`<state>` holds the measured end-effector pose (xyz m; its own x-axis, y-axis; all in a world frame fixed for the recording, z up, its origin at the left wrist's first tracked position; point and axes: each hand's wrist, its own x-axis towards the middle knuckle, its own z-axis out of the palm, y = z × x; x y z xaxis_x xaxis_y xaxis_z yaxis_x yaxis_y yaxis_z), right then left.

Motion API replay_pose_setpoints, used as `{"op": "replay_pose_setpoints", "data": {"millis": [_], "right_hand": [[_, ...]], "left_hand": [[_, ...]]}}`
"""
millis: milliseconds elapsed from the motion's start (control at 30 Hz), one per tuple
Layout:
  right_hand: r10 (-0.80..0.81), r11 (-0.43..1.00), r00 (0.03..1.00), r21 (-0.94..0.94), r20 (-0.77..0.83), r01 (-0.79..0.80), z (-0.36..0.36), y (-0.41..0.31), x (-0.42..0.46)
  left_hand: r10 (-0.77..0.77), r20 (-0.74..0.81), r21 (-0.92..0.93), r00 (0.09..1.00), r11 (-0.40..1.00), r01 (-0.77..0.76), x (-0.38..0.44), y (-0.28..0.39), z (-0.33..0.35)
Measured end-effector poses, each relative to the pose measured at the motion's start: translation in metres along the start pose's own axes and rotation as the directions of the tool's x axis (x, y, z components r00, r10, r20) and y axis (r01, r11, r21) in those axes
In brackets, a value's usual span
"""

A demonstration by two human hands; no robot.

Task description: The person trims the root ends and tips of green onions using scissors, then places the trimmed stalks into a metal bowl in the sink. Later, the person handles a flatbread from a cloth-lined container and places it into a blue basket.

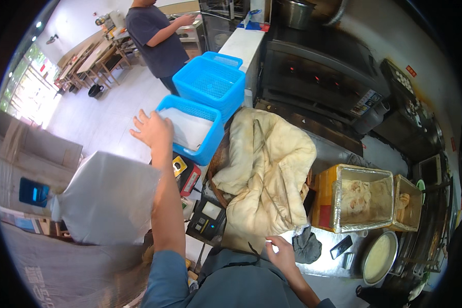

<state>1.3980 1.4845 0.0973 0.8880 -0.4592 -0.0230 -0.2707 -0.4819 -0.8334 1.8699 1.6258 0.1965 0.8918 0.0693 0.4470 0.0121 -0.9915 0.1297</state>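
Observation:
My left hand reaches out with its fingers spread, beside the near left rim of a blue plastic basket. Whether it touches the rim is hard to tell. White paper sheets or bags lie inside that basket. Close to my waist is my right hand, its thumb and forefinger curled around a bright white spot; I cannot tell if that is a held thing or a gap. Between the hands lies a bulky cream quilted cloth over a wicker basket, with tongs on top.
Stacked blue baskets stand farther off, near a person. A black electronic device sits left of the quilt. To the right are foil-lined boxes, a dark cloth, a phone and a metal bowl. A plastic bag hangs left.

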Motion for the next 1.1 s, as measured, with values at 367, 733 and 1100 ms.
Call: {"op": "replay_pose_setpoints", "data": {"millis": [367,733,1100], "right_hand": [[0.118,0.991,0.988,0.076,-0.095,-0.111,-0.033,0.031,0.007],[0.064,0.992,0.994,0.116,-0.089,-0.053,-0.027,0.050,0.007],[0.104,0.990,0.993,0.103,-0.056,-0.098,-0.029,0.056,0.001]], "left_hand": [[0.489,-0.005,-0.137,0.872,0.864,-0.485,-0.001,-0.011,-0.005],[0.649,0.513,-0.486,0.562,0.759,-0.433,-0.007,0.016,-0.042],[0.725,0.403,-0.348,0.558,0.686,-0.639,-0.008,0.022,-0.020]]}}
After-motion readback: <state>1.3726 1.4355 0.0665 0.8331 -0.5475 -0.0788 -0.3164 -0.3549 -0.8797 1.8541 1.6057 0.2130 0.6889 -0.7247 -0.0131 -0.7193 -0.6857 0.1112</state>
